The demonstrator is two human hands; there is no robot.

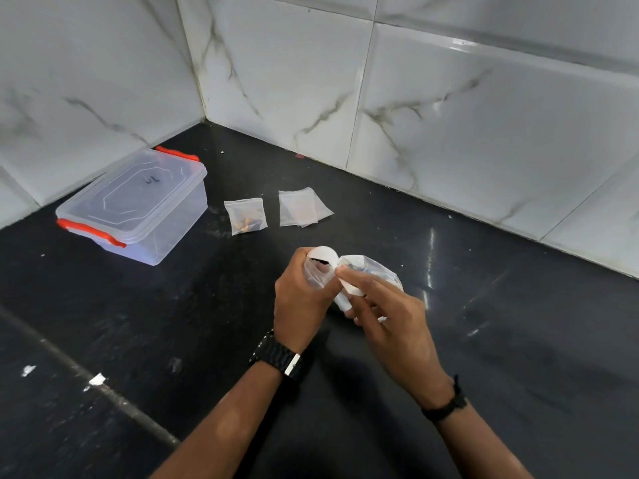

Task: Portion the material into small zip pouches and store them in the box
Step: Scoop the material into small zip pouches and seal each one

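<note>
My left hand (pixel 301 299) grips a small clear zip pouch (pixel 316 271) with a white paper funnel (pixel 323 254) stuck in its mouth. My right hand (pixel 383 305) pinches a white spoon (pixel 345 295) at the funnel's rim, over a crumpled clear bag of material (pixel 380 271) lying on the counter. A filled pouch (pixel 246 216) with orange-brown bits lies flat further back. To its right sit a few empty pouches (pixel 301 208), overlapping. The clear box (pixel 138 205) with red latches stands at the left, lid on.
The black stone counter (pixel 484 340) meets white marble-tiled walls (pixel 449 115) at the back and left, forming a corner. Small white scraps (pixel 96 379) lie at the near left. A watch and a dark wristband are on my wrists.
</note>
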